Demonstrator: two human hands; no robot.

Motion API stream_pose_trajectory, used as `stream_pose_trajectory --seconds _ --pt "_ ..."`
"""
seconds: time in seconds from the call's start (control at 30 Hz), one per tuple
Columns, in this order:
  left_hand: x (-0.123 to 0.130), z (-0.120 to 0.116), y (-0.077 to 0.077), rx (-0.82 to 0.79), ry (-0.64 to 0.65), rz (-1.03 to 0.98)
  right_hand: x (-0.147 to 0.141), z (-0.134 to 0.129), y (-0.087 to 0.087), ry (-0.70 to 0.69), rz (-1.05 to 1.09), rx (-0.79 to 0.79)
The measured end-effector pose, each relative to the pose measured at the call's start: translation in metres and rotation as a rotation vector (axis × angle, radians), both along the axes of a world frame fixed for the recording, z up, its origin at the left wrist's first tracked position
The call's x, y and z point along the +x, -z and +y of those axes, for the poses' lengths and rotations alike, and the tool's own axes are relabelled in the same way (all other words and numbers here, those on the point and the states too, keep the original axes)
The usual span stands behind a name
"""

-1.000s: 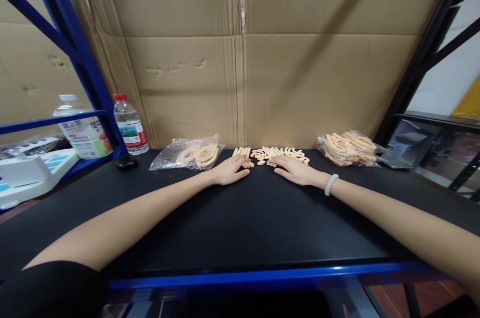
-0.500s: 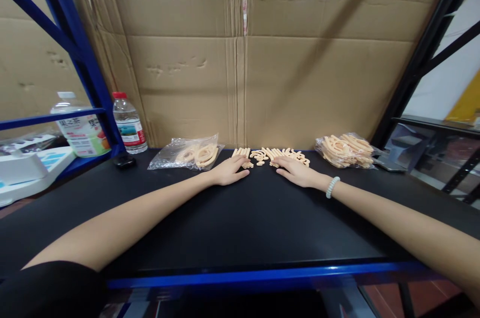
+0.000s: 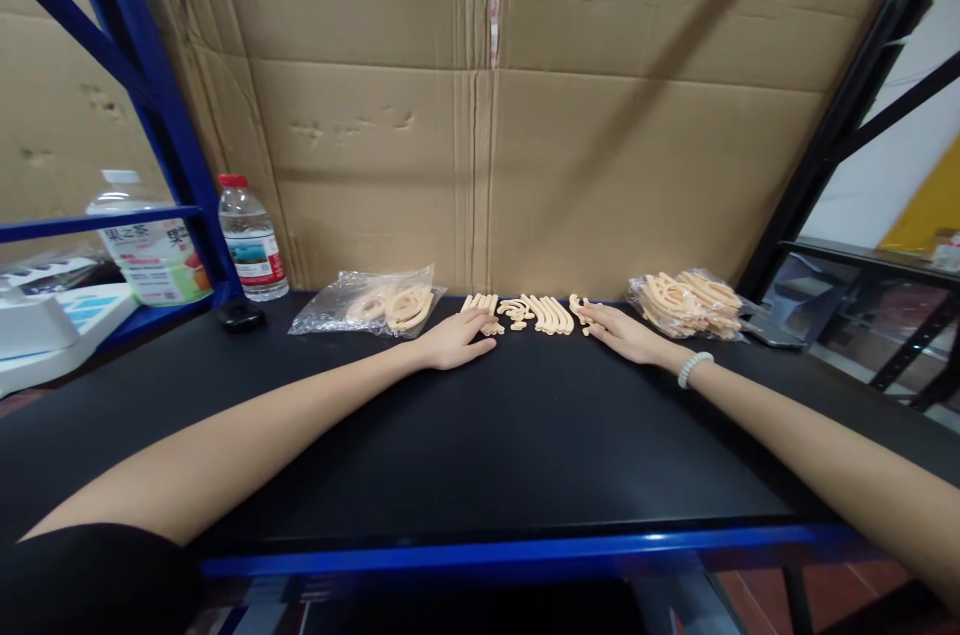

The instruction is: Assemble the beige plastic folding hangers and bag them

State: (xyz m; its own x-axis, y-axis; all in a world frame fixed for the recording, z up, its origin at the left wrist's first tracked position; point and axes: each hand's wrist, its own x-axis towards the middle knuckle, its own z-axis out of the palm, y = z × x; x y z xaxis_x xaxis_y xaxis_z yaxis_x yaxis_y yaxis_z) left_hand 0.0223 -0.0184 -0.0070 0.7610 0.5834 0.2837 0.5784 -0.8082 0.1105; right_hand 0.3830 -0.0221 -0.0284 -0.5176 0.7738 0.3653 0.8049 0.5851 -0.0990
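Note:
Pale wooden pieces lie in groups along the back of the black table (image 3: 510, 435). My left hand (image 3: 454, 340) lies with its fingers stretched over the near end of the straight sticks (image 3: 480, 302) at the left. Right of these are small curved pieces (image 3: 515, 310), then a row of curved sticks (image 3: 551, 314) side by side. My right hand (image 3: 626, 333), a pale beaded bracelet at its wrist, lies flat with fingers apart over the rightmost pieces (image 3: 576, 303), partly hiding them.
A clear bag with wooden rings (image 3: 409, 308) lies left of my left hand, a full bag of wooden pieces (image 3: 686, 302) at the right. Bottles (image 3: 253, 245) and a black object (image 3: 240, 315) stand at the left. Cardboard (image 3: 375, 135) walls the back.
My right hand has moved right, off the curved sticks, which now show in full, and onto the rightmost pieces. My left hand has stayed by the straight sticks. The view has shifted slightly.

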Motion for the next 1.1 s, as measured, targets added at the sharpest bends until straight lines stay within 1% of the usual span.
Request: stream_pose_trajectory --seconds 0.13,0.23,0.27,0.33,0.43,0.47,0.53,0.6,0.8,0.97,1.1 --pt "0.0 -0.001 -0.001 -0.014 -0.025 0.013 0.001 0.004 0.002 0.048 0.016 0.022" --pt "0.0 -0.002 -0.002 -0.014 -0.019 0.016 -0.01 0.003 0.0 0.106 0.016 0.08" --pt "0.0 -0.003 -0.002 -0.014 -0.017 0.015 -0.017 0.001 -0.001 0.103 0.011 0.104" --pt "0.0 -0.003 -0.002 -0.014 -0.018 0.014 -0.033 -0.004 -0.004 0.025 -0.008 0.127" --pt "0.0 -0.002 -0.001 -0.012 -0.029 0.01 -0.058 -0.011 -0.009 -0.172 -0.041 0.091" --pt "0.0 -0.002 -0.001 -0.013 -0.029 0.009 -0.065 -0.012 -0.011 -0.215 -0.042 0.07" --pt "0.0 -0.002 0.0 -0.016 -0.026 0.007 -0.073 -0.013 -0.012 -0.253 -0.027 0.035" --pt "0.0 -0.001 0.0 -0.016 -0.021 0.004 -0.075 -0.012 -0.012 -0.237 0.004 0.02" --pt "0.001 0.0 0.001 -0.019 -0.028 -0.006 -0.071 -0.014 -0.006 -0.127 0.077 0.028" --pt "0.0 0.0 0.001 -0.011 -0.03 -0.011 -0.077 -0.02 0.0 -0.048 0.095 0.05" --pt "0.001 -0.002 0.0 0.0 -0.021 -0.016 -0.082 -0.02 0.001 -0.004 0.122 0.034"
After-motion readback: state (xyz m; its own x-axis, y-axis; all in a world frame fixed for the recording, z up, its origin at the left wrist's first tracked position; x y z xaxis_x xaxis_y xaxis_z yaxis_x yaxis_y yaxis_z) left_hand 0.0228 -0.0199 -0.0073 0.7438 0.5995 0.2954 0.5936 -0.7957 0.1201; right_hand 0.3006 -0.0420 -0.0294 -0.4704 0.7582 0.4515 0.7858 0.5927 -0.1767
